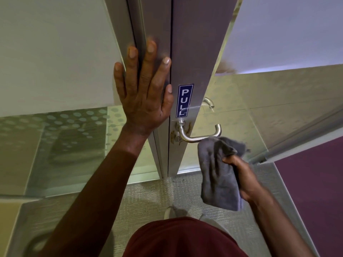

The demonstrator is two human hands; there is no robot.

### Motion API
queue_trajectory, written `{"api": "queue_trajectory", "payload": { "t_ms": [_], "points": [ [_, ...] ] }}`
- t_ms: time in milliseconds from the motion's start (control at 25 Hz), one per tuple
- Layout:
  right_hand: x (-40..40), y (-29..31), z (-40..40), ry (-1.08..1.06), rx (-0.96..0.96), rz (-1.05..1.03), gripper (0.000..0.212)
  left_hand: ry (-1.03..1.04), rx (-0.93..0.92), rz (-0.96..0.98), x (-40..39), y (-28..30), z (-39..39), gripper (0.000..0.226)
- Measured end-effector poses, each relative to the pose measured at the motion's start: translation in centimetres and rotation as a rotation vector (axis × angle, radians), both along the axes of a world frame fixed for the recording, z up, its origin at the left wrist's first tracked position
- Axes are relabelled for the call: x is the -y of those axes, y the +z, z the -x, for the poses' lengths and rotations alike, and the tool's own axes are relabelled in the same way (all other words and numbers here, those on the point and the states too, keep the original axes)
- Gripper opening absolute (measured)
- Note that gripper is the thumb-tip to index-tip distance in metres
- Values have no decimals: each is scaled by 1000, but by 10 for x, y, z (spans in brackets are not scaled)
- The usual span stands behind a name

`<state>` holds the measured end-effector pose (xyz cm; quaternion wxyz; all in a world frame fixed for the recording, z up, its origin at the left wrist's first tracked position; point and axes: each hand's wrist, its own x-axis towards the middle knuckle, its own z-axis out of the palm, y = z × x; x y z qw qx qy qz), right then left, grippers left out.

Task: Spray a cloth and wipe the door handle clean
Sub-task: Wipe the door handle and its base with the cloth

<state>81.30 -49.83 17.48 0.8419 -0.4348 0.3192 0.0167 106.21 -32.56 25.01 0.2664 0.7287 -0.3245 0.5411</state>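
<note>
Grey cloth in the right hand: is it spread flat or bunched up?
Bunched. The grey cloth hangs crumpled from the right hand, which grips it, its top fold touching the silver metal lever door handle.

The left hand (pixel 144 93) lay flat against the door frame (pixel 161 149) just left of the handle (pixel 200 135), while open air lay right of it, beside the glass door (pixel 278 112).

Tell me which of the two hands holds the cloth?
The right hand grips the grey cloth, just under the door handle. The left hand lies flat and open on the door frame, holding nothing.
</note>
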Motion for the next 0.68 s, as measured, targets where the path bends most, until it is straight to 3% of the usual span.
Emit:
{"api": "queue_trajectory", "payload": {
  "t_ms": [80,160,240,280,360,440,680],
  "points": [
    [1,22,7,-60,11,335,36,-3,-9,10,1,0,0,48],
    [-5,38,-2,-100,-17,863,40,-7,-6,14,2,0,1,47],
    [-13,31,-22,50,-152,1543,64,-14,-2,10,1,1,2,48],
    [-21,25,-34,167,-219,1750,71,-14,-1,7,1,2,3,48],
    [-41,11,-51,338,-321,1891,75,-5,-3,1,0,2,3,48],
    [-57,-2,-60,332,-323,1951,79,-3,-2,0,1,2,2,49],
    [-82,-16,-64,365,-25,2037,85,-12,3,13,2,1,1,47]
  ]
}}
